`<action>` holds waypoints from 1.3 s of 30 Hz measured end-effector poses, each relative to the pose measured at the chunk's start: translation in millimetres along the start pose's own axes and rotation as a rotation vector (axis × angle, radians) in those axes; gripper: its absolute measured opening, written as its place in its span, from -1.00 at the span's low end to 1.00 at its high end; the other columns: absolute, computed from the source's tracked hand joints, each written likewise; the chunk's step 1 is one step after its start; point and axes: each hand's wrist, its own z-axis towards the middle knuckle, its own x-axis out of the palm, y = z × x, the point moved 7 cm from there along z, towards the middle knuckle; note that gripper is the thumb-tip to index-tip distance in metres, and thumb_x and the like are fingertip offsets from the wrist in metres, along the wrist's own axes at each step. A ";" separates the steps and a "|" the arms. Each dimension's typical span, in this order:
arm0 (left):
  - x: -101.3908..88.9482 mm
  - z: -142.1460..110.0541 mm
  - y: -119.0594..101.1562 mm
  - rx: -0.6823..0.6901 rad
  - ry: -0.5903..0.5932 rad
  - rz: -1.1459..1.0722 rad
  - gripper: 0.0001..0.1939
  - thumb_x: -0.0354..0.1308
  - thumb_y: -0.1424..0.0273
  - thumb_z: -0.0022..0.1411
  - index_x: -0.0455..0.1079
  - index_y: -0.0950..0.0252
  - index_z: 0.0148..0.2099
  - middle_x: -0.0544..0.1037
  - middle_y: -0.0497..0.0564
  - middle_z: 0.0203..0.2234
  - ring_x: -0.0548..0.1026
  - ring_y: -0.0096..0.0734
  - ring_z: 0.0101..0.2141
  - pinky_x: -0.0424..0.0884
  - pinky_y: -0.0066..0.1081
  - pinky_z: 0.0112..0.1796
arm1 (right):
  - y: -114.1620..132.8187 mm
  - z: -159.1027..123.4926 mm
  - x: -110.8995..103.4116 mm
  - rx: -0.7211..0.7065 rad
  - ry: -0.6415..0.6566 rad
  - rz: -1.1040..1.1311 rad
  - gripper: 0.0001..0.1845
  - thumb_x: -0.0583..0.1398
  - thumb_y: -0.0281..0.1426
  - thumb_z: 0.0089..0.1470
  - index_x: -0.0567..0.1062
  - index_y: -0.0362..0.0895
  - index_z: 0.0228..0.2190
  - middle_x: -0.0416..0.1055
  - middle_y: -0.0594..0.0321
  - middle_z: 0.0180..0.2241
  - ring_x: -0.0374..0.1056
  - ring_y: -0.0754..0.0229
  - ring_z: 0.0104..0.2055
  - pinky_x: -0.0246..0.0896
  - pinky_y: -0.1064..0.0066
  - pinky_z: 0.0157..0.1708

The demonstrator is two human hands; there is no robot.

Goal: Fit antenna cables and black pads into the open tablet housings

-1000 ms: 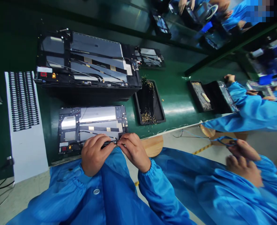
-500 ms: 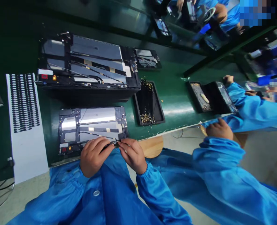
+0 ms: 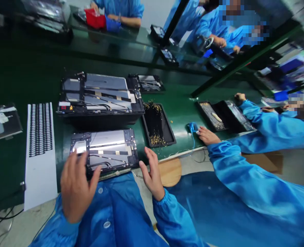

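Note:
An opened tablet (image 3: 108,138) lies flat at the bench's front edge, its silver inner plates, black flex strips and cables showing. Over its near left corner hovers my left hand (image 3: 77,185), fingers spread and slightly blurred, holding nothing. My right hand (image 3: 152,173) is off the tablet's near right corner, thumb and fingers apart with nothing in it. Behind the tablet rises a stack of similar opened tablets (image 3: 105,82). Right of the stack, a black tray (image 3: 170,135) holds thin black cables with gold-coloured ends.
A white sheet (image 3: 40,181) with rows of small black parts lies on the left, beside another opened device (image 3: 6,128). At right, a co-worker's hand (image 3: 209,136) is near a blue strap (image 3: 192,127). Another tray (image 3: 210,116) and a shelf post (image 3: 213,80) stand beyond.
Both hands have let go of the tablet's near edge and moved apart, fingers opening. The view has tilted up. The co-worker's hand has moved forward onto the bench by a blue strap.

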 end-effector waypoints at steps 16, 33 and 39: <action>-81.3 -38.5 29.6 -0.496 -0.080 -0.239 -0.33 0.00 -0.05 0.26 0.12 -0.02 0.35 0.22 -0.05 0.34 0.24 -0.03 0.29 0.54 -0.19 -0.05 | 37.6 -11.7 -25.8 0.196 -0.124 0.281 -0.50 0.06 -0.17 0.32 0.38 -0.09 0.19 0.36 0.10 0.20 0.24 0.05 0.28 0.18 0.22 0.24; -79.0 175.2 84.2 -0.425 -0.037 -0.647 -0.30 0.03 0.00 0.25 0.18 0.21 0.34 0.21 0.10 0.34 0.19 -0.19 0.31 0.04 -0.19 0.31 | 24.7 213.7 -11.5 0.163 -0.161 0.548 -0.41 0.13 0.08 0.11 0.56 -0.14 -0.11 0.46 0.01 0.05 0.31 0.00 0.17 0.14 0.08 0.21; -19.4 154.4 121.5 -0.736 0.184 -0.888 -0.23 -0.19 -0.25 0.23 0.36 0.12 0.21 0.47 0.15 0.15 0.36 -0.03 0.21 0.19 0.09 0.20 | 5.3 215.4 36.4 0.347 0.019 0.800 -0.44 0.15 0.12 0.09 0.59 -0.12 -0.29 0.61 0.09 -0.28 0.52 0.02 -0.09 0.42 0.20 -0.11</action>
